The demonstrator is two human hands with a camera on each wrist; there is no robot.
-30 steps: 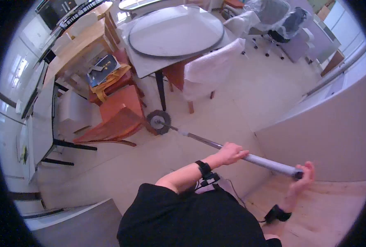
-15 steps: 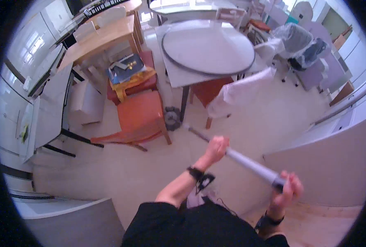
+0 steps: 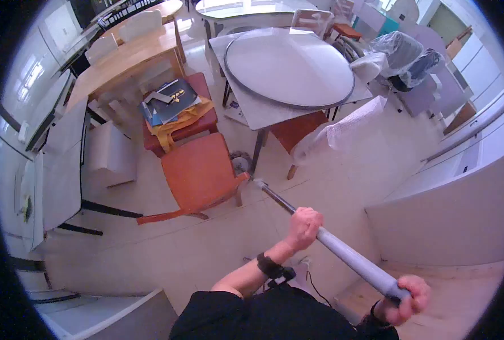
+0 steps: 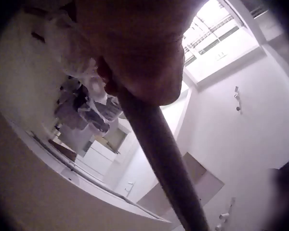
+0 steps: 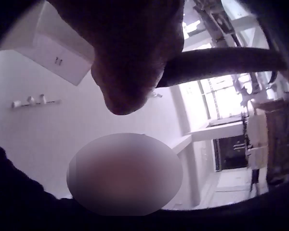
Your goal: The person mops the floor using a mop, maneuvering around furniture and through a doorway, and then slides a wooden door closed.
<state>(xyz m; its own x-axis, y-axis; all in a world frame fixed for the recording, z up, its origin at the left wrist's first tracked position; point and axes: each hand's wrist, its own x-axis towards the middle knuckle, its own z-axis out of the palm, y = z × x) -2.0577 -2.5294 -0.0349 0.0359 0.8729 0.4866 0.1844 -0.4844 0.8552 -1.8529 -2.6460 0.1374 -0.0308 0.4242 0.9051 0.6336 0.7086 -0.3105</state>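
A long mop point(image 3: 351, 256) runs slantwise across the head view, with a thick pale grip at the near end and a thinner metal shaft further out. My left hand point(image 3: 305, 228) grips the pole around its middle. At the near end my right hand point(image 3: 409, 299) is curled round the dark tip of the handle. The round grey mop head point(image 3: 240, 161) lies on the floor, partly hidden by the orange chair point(image 3: 198, 170) and close to a table leg. In the left wrist view the pole point(image 4: 159, 149) runs out from under the left hand point(image 4: 139, 57).
A table point(image 3: 257, 119) bearing a round top point(image 3: 291, 65) stands ahead, with a wrapped chair point(image 3: 342, 127) beside it. A red seat point(image 3: 198, 127) holds a folder point(image 3: 175, 99) and yellow cloth. A low partition point(image 3: 445, 215) stands at the right, a dark-legged table point(image 3: 62, 175) at the left.
The mop head has gone from open floor beside the chair to behind its edge, near the table leg. My view has shifted, and both hands have kept their grip on the pole.
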